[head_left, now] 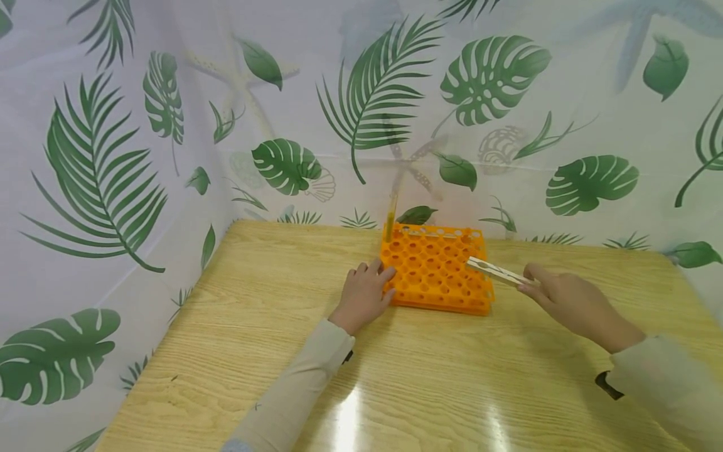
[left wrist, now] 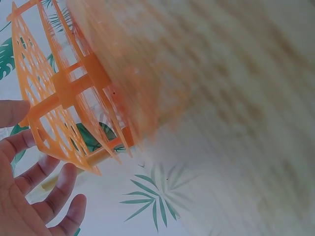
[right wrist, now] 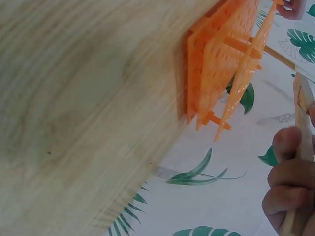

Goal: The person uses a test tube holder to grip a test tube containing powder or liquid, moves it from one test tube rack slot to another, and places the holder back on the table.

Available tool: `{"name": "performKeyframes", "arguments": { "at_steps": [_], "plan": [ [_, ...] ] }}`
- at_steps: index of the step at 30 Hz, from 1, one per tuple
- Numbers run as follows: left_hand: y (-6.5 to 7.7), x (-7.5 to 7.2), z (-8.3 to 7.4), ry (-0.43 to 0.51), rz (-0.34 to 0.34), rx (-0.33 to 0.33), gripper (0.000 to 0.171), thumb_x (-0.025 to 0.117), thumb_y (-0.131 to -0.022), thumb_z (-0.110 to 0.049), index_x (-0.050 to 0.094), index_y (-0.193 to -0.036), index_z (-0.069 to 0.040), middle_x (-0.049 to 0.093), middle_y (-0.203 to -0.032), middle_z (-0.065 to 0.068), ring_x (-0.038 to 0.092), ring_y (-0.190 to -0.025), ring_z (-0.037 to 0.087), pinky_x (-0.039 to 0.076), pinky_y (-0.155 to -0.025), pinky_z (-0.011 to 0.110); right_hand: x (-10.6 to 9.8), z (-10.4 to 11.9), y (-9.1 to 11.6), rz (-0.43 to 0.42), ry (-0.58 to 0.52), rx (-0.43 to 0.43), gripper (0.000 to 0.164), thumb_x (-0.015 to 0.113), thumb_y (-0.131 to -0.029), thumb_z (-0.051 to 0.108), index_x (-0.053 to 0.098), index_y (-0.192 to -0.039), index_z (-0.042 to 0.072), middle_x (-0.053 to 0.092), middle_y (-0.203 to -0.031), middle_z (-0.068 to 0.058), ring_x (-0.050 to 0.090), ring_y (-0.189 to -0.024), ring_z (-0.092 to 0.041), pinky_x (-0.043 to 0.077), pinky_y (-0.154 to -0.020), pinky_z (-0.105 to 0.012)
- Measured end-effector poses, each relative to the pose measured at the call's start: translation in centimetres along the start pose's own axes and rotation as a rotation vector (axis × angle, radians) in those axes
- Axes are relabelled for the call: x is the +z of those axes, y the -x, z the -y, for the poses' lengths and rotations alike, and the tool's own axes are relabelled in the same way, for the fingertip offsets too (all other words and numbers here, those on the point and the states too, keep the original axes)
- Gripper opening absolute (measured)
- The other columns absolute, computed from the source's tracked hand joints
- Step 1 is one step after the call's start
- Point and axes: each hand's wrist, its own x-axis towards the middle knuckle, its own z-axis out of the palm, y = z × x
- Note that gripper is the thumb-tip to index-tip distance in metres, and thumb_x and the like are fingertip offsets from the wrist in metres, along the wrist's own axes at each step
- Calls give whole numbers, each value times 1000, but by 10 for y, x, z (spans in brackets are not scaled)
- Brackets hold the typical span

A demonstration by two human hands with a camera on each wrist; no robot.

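Observation:
An orange plastic test tube rack stands on the table with rows of round holes. One tall test tube with yellow liquid rises from its back left corner. At the rack's left side, my left hand holds the edge between thumb and index finger; the left wrist view shows the other fingers loosely bent beside it. My right hand grips a wooden test tube clamp, whose tip hangs over the rack's right part. Nothing shows between the clamp's ends, and its handle is partly hidden by the fingers.
The wood-grain table spreads around the rack. Behind it and at the left hangs a white cloth printed with green leaves, close to the table's back edge. Dark wrist straps show at both sleeves.

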Motion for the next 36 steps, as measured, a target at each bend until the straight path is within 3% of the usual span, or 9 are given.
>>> {"name": "performKeyframes", "arguments": {
  "at_steps": [7,10,18,24,30,36],
  "plan": [
    [0,-2,0,5,6,-2,24,57,-92,-36,53,-111,-23,53,-106,2,49,-80,21,37,-66,31,17,-2,6,-82,8,-101,20,52,-96,31,56,-107,14,63,-72,8,45,-52,1,37,-49,-23],
    [0,-3,0,6,1,-2,24,58,-92,-36,53,-111,-23,53,-106,2,49,-80,21,37,-66,31,26,-1,6,-101,19,-151,14,56,-94,29,58,-101,18,66,-82,7,49,-59,1,41,-54,-25],
    [0,-1,0,10,2,-1,24,58,-92,-36,53,-111,-23,53,-107,2,48,-80,21,37,-66,31,51,9,2,-105,22,-244,18,59,-92,27,60,-105,14,68,-100,-4,66,-84,-19,52,-67,-36],
    [0,0,0,16,20,-9,25,57,-93,-36,53,-113,-23,52,-108,2,48,-81,21,36,-67,31,66,21,-4,-95,-17,-289,15,61,-91,24,59,-102,14,66,-96,-3,67,-81,-18,53,-66,-33],
    [0,0,-1,21,27,-13,25,56,-93,-37,54,-114,-23,52,-109,2,47,-81,21,36,-67,31,74,31,-9,-83,-49,-336,10,63,-89,18,54,-92,17,58,-83,8,61,-72,-8,47,-58,-23],
    [1,2,-1,30,12,-11,25,57,-93,-35,54,-114,-23,52,-108,2,46,-80,21,35,-67,30,75,35,-11,-57,-51,-328,10,61,-91,20,52,-89,18,52,-78,12,55,-68,-3,43,-57,-21]
  ]
}}
